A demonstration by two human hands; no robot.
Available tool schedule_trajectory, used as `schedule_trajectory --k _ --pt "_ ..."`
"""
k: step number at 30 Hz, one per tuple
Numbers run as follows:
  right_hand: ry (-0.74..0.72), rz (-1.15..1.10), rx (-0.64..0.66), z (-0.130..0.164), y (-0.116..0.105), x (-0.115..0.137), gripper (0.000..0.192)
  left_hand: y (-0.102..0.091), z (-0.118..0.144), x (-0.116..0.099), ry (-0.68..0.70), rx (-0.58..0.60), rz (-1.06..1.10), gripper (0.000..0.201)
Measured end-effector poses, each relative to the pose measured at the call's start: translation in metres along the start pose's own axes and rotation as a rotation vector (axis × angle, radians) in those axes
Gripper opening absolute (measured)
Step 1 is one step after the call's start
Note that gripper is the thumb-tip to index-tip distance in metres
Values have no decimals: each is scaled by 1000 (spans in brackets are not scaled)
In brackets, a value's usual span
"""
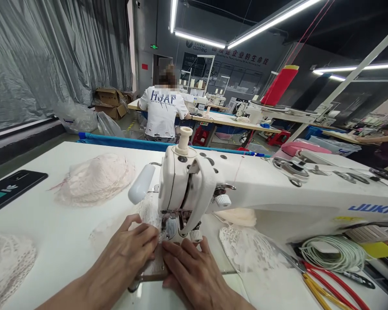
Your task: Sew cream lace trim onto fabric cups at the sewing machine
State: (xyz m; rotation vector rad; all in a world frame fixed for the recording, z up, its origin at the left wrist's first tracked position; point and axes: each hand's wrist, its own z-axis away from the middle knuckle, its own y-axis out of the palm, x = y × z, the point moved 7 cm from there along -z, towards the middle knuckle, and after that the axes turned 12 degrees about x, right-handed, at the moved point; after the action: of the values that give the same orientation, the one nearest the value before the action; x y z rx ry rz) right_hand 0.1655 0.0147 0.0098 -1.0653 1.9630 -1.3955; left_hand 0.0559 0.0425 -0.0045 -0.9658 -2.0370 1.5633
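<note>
1. Under the sewing machine (pixel 194 185), the needle area is hidden; the lace fabric (pixel 148 215) is hard to make out.
2. Left hand (pixel 129 249) and right hand (pixel 190 267), both flat and open, press it onto the desk (pixel 61 232).

Clearances about the hands, as recorded. Directly ahead of the left hand (pixel 129 254) and right hand (pixel 194 269): head of the sewing machine (pixel 187 181), blocking forward passage; needle area just beyond the fingertips. Left of the left hand: bare bench (pixel 61 241), passable. Farther left and ahead: stack of lace pieces (pixel 95 178), with a phone (pixel 9 189) near the edge. Right of the right hand: lace piece (pixel 245 249), then scissors (pixel 323 284) and a cord coil (pixel 333 254), crowding that side.
</note>
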Motion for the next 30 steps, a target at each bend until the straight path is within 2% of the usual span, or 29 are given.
schedule_trajectory --k 5,8,13,15,18,21,24,27,30 --pt "25 14 34 2 5 -2 31 -16 -7 5 -9 -10 128 15" --pt "26 9 38 2 6 -3 29 -19 -10 7 -33 24 87 18" --pt "47 -26 63 0 6 -3 26 -8 -10 5 -89 152 -28 20" --pt "50 -46 58 0 4 -2 25 -4 -5 0 -131 166 -118 25" --pt "59 -102 50 -1 0 -4 22 -8 6 -8 -204 167 -177 20" --pt "45 -179 82 -3 -5 -4 16 -20 12 -7 -228 234 -44 17" --pt "49 -216 159 -7 -9 -3 11 -31 9 14 -354 340 131 19" --pt "84 -246 260 -8 -13 2 11 -30 3 33 -429 439 209 22" --pt "164 -369 280 -7 -17 9 23 -26 8 34 -487 493 299 9"
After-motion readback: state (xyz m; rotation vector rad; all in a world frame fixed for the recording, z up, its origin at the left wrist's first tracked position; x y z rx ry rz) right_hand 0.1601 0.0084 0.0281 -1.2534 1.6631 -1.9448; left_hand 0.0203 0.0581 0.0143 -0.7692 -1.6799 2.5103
